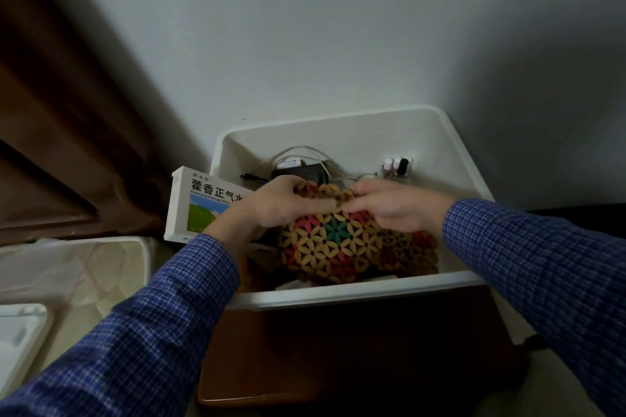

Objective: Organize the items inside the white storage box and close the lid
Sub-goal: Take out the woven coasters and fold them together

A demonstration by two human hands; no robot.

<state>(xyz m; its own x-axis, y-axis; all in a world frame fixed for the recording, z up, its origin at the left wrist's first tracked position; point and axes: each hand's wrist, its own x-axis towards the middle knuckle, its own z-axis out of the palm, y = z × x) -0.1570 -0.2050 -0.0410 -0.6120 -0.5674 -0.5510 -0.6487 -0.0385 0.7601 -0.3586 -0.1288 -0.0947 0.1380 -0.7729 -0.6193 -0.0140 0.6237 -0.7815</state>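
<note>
The white storage box (355,294) sits open on a dark brown wooden stool (338,349) against a pale wall, and both hands reach into it from the near side. The left hand (271,205) and the right hand (393,205) meet at the far edge of a woven mat (338,244) of tan, red and green flower-shaped pieces, each with fingers curled over that edge and gripping it. The mat lies on top of the box's near contents and hides what is under it. Beyond the hands, at the far end of the box, lie a black mesh pouch (305,173), pale looping cables (298,151) and small nail polish bottles (397,166) by the right wall. A white cardboard medicine carton (196,203) with printed characters leans over the box's left rim, partly covered by the left wrist. Both sleeves are blue checked cloth. A brown curtain (61,112) hangs at far left
</note>
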